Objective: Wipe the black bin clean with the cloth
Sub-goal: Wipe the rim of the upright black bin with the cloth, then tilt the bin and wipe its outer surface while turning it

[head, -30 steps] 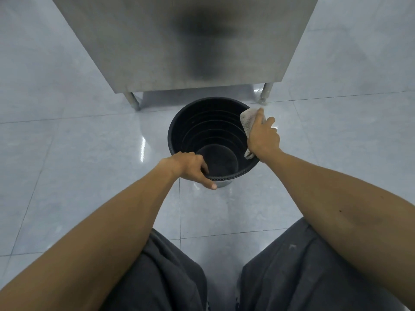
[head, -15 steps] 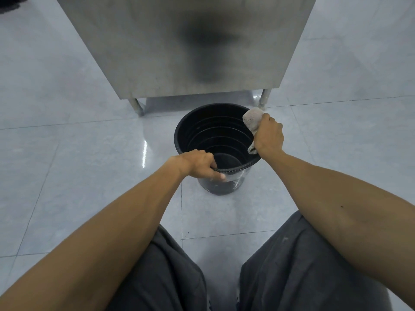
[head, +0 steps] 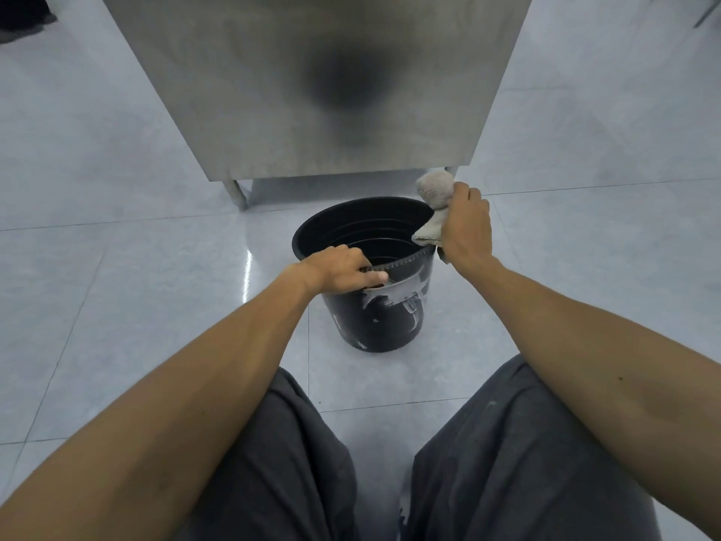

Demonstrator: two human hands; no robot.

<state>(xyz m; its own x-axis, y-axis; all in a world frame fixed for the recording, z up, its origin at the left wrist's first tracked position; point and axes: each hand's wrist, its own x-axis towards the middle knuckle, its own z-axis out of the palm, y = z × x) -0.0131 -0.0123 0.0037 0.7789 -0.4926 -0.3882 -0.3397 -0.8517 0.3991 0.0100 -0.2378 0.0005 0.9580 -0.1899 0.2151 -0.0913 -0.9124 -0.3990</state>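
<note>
The black bin (head: pixel 374 318) stands on the tiled floor in front of my knees, tilted slightly away, with whitish smears on its near outer wall. My left hand (head: pixel 343 269) grips the near rim, fingers curled over the edge into the bin. My right hand (head: pixel 466 224) holds a bunched grey cloth (head: pixel 434 189) at the bin's right rim; one end sticks up above my fist, and a fold hangs below against the rim.
A stainless steel cabinet (head: pixel 312 91) on short legs stands just behind the bin. Pale glossy floor tiles (head: pixel 117 287) spread to the left and right. My grey trouser legs (head: pixel 292 462) fill the bottom of the view.
My right hand lifted the cloth from inside the bin's right wall up to the rim. The bin now shows more of its smeared outer wall. My left hand kept its grip on the rim.
</note>
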